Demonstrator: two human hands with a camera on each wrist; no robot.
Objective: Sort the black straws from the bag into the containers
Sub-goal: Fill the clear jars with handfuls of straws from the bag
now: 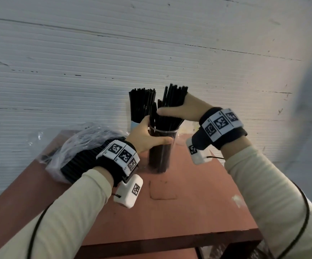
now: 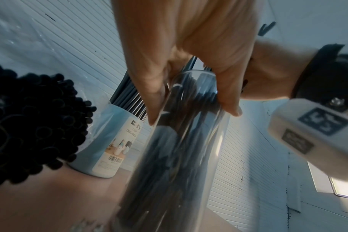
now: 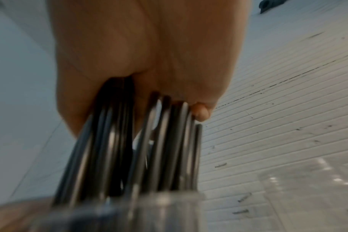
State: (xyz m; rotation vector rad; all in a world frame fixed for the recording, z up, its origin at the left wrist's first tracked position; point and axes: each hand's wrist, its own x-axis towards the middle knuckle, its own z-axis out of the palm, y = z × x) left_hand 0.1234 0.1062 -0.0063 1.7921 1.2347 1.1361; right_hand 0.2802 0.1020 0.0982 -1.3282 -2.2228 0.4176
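Gripping a bundle of black straws (image 1: pixel 172 101) at frame centre: right hand (image 1: pixel 181 109), thumb and fingers curled round it, lower ends inside the clear container (image 1: pixel 162 150). Wrapped round that container near its rim: left hand (image 1: pixel 147 135). Standing upright on the red-brown table (image 1: pixel 188 202). Behind, slightly left: second container (image 2: pixel 101 150), filled with straws. Centre left: plastic bag (image 1: pixel 73 146), holding more straws.

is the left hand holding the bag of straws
No, the left hand grips the clear container, while the bag lies on the table beside it.
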